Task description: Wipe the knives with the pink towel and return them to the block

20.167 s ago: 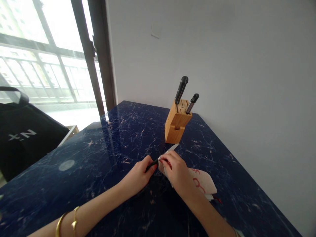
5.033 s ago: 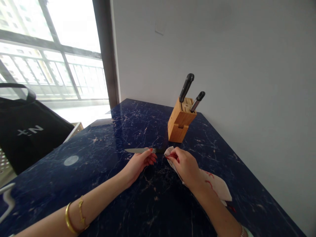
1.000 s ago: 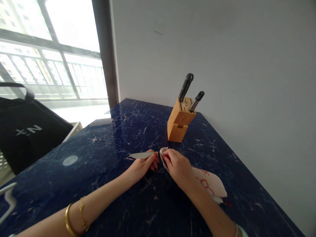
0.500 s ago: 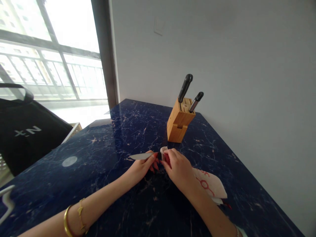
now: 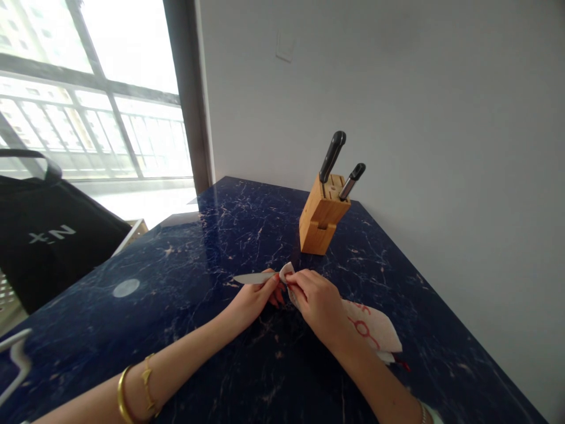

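My left hand [image 5: 253, 297] pinches a small knife [image 5: 252, 277] where the blade meets the handle; the steel blade points left, low over the dark blue marble table [image 5: 212, 247]. My right hand [image 5: 315, 300] is closed on a white cloth with red print [image 5: 368, 330] and presses a fold of it against the knife's handle end, which is hidden under the cloth. The rest of the cloth trails on the table behind my right wrist.
A wooden knife block [image 5: 321, 221] with two black-handled tools stands near the grey wall behind my hands. A black bag [image 5: 48, 235] sits off the table's left edge by the window. A pale round mark [image 5: 126, 288] shows on the table at left.
The cloth in my right hand has slid slightly left along the knife, closer to my left fingers. The knife and left hand have barely moved.
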`<state>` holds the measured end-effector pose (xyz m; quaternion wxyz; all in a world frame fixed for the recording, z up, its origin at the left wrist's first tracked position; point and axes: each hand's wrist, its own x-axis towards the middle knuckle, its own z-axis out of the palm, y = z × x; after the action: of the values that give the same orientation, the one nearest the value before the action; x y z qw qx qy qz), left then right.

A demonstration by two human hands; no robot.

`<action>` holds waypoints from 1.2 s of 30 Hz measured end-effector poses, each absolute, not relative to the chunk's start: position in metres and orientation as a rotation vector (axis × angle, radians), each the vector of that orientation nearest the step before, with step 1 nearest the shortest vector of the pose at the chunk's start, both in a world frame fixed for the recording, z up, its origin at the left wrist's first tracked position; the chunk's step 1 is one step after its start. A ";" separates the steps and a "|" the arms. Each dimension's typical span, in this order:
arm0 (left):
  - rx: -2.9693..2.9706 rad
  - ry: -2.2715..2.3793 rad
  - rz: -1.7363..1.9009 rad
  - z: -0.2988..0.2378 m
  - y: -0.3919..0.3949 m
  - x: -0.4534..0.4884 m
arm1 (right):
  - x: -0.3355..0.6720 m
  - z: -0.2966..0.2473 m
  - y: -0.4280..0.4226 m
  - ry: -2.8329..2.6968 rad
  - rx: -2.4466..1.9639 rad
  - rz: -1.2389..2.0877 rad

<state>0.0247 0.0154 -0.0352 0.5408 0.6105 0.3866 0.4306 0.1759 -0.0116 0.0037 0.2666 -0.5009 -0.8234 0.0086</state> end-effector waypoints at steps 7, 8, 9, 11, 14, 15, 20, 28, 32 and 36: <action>1.441 0.916 1.024 -0.032 0.015 0.026 | 0.175 0.005 -0.011 -2.217 -1.372 0.042; 1.435 0.915 1.023 -0.030 0.015 0.026 | 0.175 0.004 -0.011 -2.203 -1.388 0.042; 1.427 0.920 1.023 -0.030 0.015 0.026 | 0.176 0.004 -0.010 -2.186 -1.410 0.040; 1.409 0.944 1.017 -0.030 0.015 0.025 | 0.180 0.003 -0.007 -2.150 -1.475 0.028; 1.394 0.980 1.014 -0.030 0.015 0.025 | 0.192 0.001 -0.001 -2.083 -1.626 -0.013; 1.400 0.980 1.015 -0.030 0.014 0.025 | 0.197 0.001 0.001 -2.057 -1.677 -0.032; 1.459 0.968 1.037 -0.026 0.012 0.026 | 0.199 -0.001 0.002 -2.008 -1.654 -0.093; 1.633 0.977 1.018 -0.023 0.008 0.022 | 0.188 0.003 -0.004 -2.078 -1.481 -0.022; 1.779 1.014 1.029 -0.015 0.000 0.020 | 0.197 0.003 0.000 -2.015 -1.535 0.022; 1.821 1.027 1.032 -0.013 -0.002 0.019 | 0.191 0.002 -0.003 -2.018 -1.475 0.049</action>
<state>0.0191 -0.0022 -0.0129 0.3939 0.7179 0.4050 0.4067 0.1907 -0.0030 0.0016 0.3154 -0.5600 -0.7659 0.0186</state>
